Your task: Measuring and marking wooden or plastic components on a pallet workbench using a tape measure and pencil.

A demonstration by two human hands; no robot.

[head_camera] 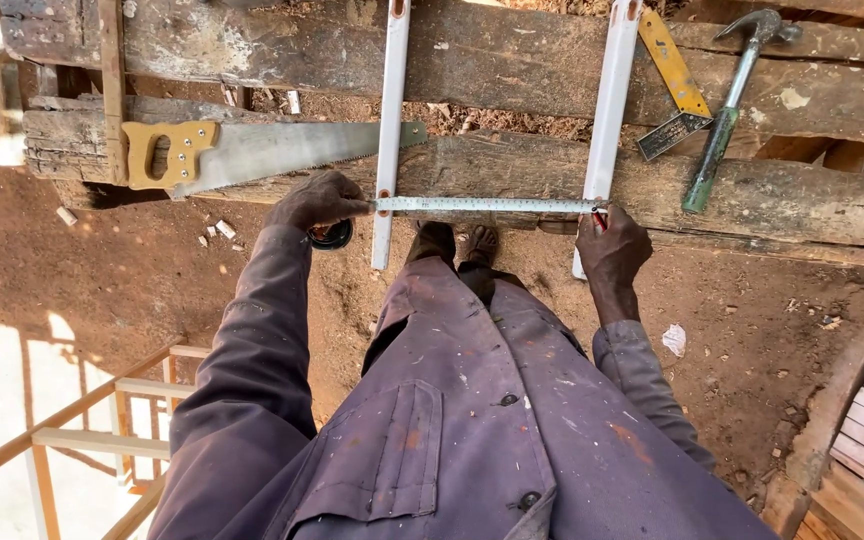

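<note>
My left hand (318, 200) grips a tape measure case (333, 235) and pins the tape blade (487, 205) against the left white strip (390, 130). The blade runs straight across to the right white strip (612, 110). There my right hand (610, 250) holds the blade's end together with a small red-tipped pencil (601, 219). Both white strips lie side by side across a rough wooden bench (512, 170). Purple work overalls and my feet show below the hands.
A handsaw (252, 150) with a yellow handle lies on the bench at left. A claw hammer (732, 100) and a yellow try square (677, 85) rest at right. A light wooden frame (82, 440) stands at lower left, planks at lower right. Sawdust covers the dirt floor.
</note>
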